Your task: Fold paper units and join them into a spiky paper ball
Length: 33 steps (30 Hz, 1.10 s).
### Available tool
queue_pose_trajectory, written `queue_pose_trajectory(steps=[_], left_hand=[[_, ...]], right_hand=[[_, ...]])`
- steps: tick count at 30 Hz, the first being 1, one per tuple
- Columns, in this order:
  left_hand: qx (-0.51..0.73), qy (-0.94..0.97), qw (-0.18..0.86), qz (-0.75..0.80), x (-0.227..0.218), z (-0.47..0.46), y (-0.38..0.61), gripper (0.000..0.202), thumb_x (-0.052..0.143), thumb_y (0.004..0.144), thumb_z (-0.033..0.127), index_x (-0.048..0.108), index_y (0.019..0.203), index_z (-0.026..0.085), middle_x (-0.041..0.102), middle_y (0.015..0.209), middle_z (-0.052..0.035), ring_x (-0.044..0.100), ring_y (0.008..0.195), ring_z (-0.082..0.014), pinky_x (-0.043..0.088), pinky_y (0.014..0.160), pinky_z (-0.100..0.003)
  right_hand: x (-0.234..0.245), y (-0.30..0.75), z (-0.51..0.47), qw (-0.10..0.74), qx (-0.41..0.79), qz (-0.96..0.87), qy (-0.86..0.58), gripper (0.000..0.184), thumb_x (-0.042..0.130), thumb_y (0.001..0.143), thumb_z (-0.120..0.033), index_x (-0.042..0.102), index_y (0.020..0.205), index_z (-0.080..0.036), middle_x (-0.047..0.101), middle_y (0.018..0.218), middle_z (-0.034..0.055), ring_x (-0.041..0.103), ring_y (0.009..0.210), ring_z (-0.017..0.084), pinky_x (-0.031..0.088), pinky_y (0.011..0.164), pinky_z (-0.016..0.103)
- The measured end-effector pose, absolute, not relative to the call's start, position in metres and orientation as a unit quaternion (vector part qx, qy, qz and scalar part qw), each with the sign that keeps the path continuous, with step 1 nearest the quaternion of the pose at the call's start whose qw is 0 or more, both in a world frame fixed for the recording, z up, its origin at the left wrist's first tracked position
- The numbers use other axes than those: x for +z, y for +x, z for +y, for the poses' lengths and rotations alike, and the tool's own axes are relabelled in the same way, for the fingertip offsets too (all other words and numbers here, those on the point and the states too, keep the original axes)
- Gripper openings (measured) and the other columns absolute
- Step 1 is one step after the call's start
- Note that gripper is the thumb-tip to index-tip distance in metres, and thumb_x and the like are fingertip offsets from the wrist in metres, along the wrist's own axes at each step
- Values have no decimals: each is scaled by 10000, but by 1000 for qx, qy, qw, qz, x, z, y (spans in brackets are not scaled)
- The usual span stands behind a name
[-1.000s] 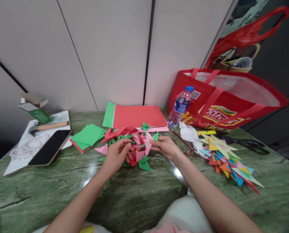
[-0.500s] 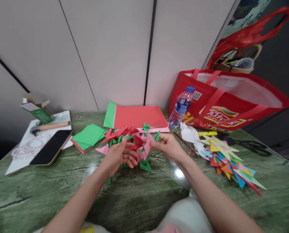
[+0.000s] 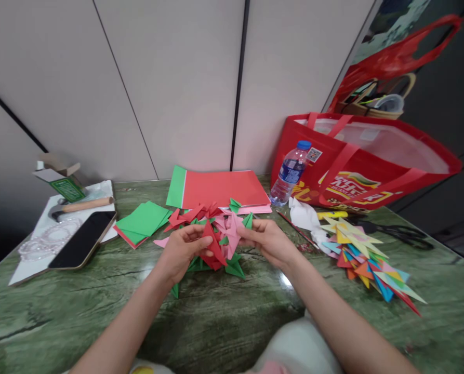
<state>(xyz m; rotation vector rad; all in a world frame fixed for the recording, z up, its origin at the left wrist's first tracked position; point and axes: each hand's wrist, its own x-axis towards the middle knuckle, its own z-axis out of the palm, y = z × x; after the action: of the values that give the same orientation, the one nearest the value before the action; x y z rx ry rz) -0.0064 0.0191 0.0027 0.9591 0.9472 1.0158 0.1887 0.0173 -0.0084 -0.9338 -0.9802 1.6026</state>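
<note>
I saw the left hand (image 3: 182,250) pinching a red folded paper (image 3: 214,248), long axis slanting nearward and right, just beside the pink piece (image 3: 234,232) the right hand (image 3: 271,242) gripped.

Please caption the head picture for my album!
Left hand holds red folded paper, right hand holds pink folded paper, above a green table.

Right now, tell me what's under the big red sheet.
Under the red sheet, green paper sticks out at the left and pink paper along the near edge. Folded papers hide part of that edge; anything further beneath is covered.
</note>
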Motion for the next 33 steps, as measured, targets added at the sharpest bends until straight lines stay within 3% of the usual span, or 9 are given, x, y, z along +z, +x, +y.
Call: queue_pose_trajectory(steps=[8, 11, 14, 19, 23, 28, 33], left_hand=[[511, 417, 626, 416, 1, 23, -9, 244, 798, 529, 202, 644, 704, 132, 657, 656, 9, 603, 593, -114, 518, 602, -243], [511, 420, 636, 397, 3, 22, -10, 306, 775, 577, 209, 659, 854, 151, 646, 717, 6, 581, 610, -103, 497, 588, -224], [478, 436, 669, 367, 6, 20, -9, 360, 729, 650, 208, 641, 997, 170, 631, 782, -16, 571, 647, -105, 472, 584, -206], [462, 402, 719, 328, 8, 17, -3, 197, 694, 672, 194, 676, 863, 148, 627, 793, -45, 583, 764, -143, 477, 714, -244], [477, 381, 715, 341, 9, 14, 4, 331, 653, 722, 360, 670, 963, 135, 607, 761, -50, 559, 732, -143, 478, 683, -251], [444, 417, 684, 400, 11, 9, 8, 398, 714, 645, 202, 622, 1029, 152, 626, 807, -23, 556, 670, -108, 457, 626, -220], [480, 427, 669, 374, 8, 16, 1, 258, 690, 659, 195, 636, 907, 144, 640, 739, -13, 565, 615, -104, 461, 581, -213]], right_hand=[[12, 189, 7, 505, 743, -217, -383, 180, 807, 548, -190, 636, 584, -149, 647, 589, -20, 579, 531, 73, 487, 570, 192], [10, 188, -1, 501, 768, -187, -354, 165, 776, 611, -205, 655, 714, -160, 689, 732, 10, 624, 668, 116, 501, 680, 253], [1, 181, -8, 485, 787, -170, -340, 173, 775, 616, -201, 646, 720, -152, 697, 740, 18, 637, 703, 139, 492, 753, 316], [-11, 166, -11, 433, 833, -169, -302, 232, 796, 583, -216, 634, 731, -139, 687, 674, 13, 652, 663, 160, 475, 810, 415], [-11, 162, -13, 436, 831, -186, -291, 233, 797, 574, -205, 632, 716, -122, 696, 709, 26, 657, 682, 145, 483, 831, 366], [-9, 161, -17, 448, 818, -233, -277, 212, 785, 593, -220, 661, 727, -111, 704, 748, 55, 660, 719, 159, 495, 820, 352], [-9, 166, -16, 456, 787, -267, -318, 241, 799, 567, -250, 681, 727, -112, 697, 730, 43, 644, 687, 139, 512, 762, 328]])
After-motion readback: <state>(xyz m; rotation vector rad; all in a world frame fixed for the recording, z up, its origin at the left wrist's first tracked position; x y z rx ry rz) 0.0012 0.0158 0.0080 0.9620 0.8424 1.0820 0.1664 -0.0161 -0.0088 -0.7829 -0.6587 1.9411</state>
